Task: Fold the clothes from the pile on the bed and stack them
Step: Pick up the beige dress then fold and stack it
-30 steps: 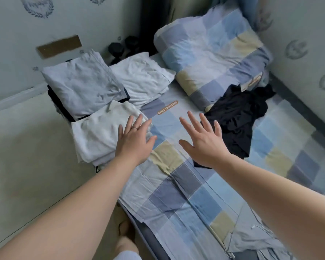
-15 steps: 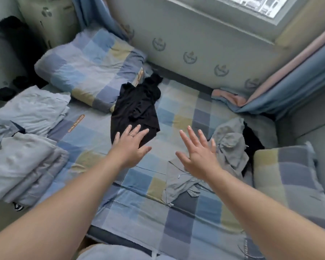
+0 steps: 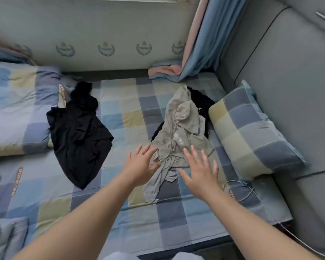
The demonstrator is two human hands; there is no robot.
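Since both hands are out over the grey top, we think the step now is to pick it up so it can be laid flat & folded. To do it well, we should take it by 2 far-apart spots, like the shoulders or the bottom hem, 1 hand each side. Then we lift it clear so it hangs straight. It is all bunched up, w/ a thin bit trailing toward us, so a grab in the middle would just bring up a lump. A black thing is tucked under its far R side, so we should lift slow or that one may come along too. The cloth looks soft, so it will prob. flop & slide.

The left hand is wide open, fingers spread, w/ nothing in it. The right hand is the same: flat, spread, nothing held.

The grey top lies on the bed, just past the hands & partly between them. The L fingertips are over its near left edge, and the R hand is over its near right part. We can't tell if they touch the cloth or hang just above it.

The pillow sits just R of the top. Another black piece lies well apart to the L, up against the quilt. Folded clothes show at the bottom L corner, so we guess some are done & approx. 3 pieces are left.
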